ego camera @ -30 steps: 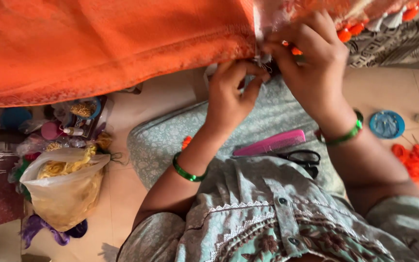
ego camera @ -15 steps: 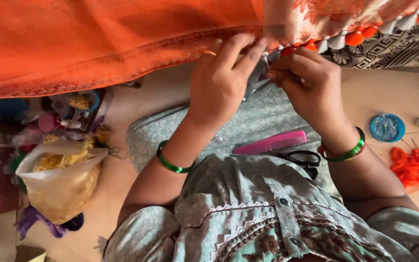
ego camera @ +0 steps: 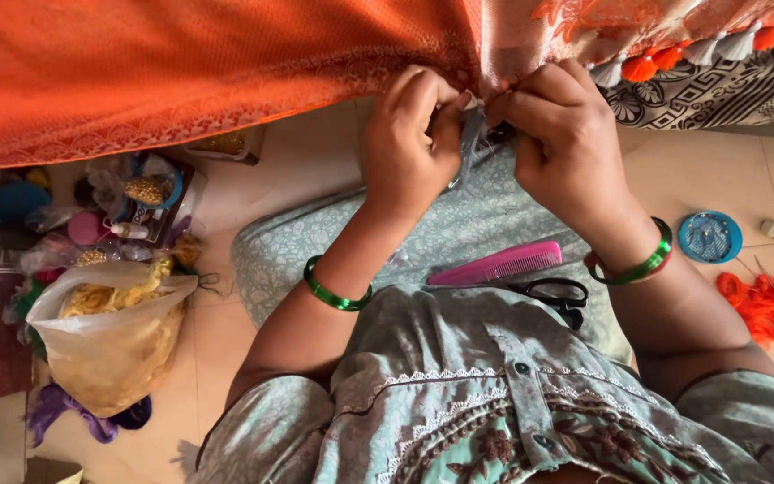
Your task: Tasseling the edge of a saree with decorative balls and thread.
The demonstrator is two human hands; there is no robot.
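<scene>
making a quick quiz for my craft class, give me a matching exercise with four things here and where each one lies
Things:
1. pink plastic comb
2. black-handled scissors
3. round blue pin box
4. clear plastic bag of yellow material

Places:
A. on the floor tiles at far right
B. on the floor at far left
C. on the pale green cushion, just below the comb
D. on the pale green cushion, between the wrists

Pairs: 1-D, 2-C, 3-A, 4-B
</scene>
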